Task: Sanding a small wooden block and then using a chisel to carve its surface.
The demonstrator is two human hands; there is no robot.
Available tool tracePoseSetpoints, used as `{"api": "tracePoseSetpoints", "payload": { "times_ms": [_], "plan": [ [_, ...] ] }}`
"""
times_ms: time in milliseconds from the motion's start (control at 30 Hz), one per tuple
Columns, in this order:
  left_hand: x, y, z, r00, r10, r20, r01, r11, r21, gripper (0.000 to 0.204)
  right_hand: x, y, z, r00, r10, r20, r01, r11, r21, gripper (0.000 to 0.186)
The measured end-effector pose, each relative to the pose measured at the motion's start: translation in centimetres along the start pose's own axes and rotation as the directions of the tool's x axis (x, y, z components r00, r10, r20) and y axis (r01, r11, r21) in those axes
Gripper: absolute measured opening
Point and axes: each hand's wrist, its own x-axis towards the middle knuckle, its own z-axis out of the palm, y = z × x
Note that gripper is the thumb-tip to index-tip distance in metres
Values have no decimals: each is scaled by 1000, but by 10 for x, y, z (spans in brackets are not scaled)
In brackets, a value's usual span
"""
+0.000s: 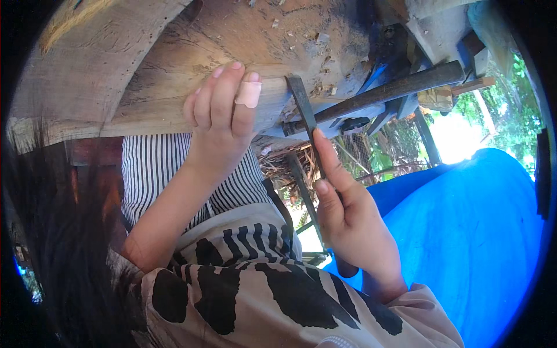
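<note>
My left hand (220, 107) is closed over the near edge of a large pale wooden piece (156, 107), its fingers side by side on top and its thumb hidden. A light bandage (248, 94) wraps one finger. In my right hand (357, 223) is a chisel (303, 104) with a flat dark metal blade, held at a slant. My index finger lies stretched along the blade, and the butt of the handle (346, 268) sticks out below my palm. The blade's far end meets the edge of the wood just right of my left hand.
Wood chips (322, 38) are scattered over the brown wood surface. A long dark bar (394, 88) lies beyond the chisel, slanting up to the right. A large blue sheet (464, 232) bulges at the right. Dark hair (64, 243) hangs across the left side.
</note>
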Motion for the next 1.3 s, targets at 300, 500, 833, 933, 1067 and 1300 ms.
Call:
{"api": "tracePoseSetpoints", "payload": {
  "times_ms": [300, 500, 833, 933, 1067, 1300],
  "plan": [
    [1, 0, -2, 1000, -3, 15, 3, 1000, -1, 49, 2, -16, -5, 989, 144, 33, -145, 988, 53, 53],
    [2, -1, -6, 999, -5, 46, 5, 1000, -8, 50, 4, -36, -11, 954, 289, 81, -288, 957, -27, 51],
    [10, -5, -12, 993, 51, 106, -53, 998, 15, 47, 16, -28, -4, 992, 125, 25, -126, 991, 42, 51],
    [7, -2, -9, 996, 56, 74, -57, 998, 16, 48, 15, -50, -26, 958, 263, 117, -275, 957, 92, 50],
    [7, -6, -8, 994, 76, 80, -77, 997, 11, 55, 12, -36, -25, 953, 271, 135, -291, 944, 156, 50],
    [6, -4, -6, 978, 127, 168, -111, 988, -106, 108, 8, 8, 5, 985, 141, -98, -114, 964, 242, 50]
  ]
}}
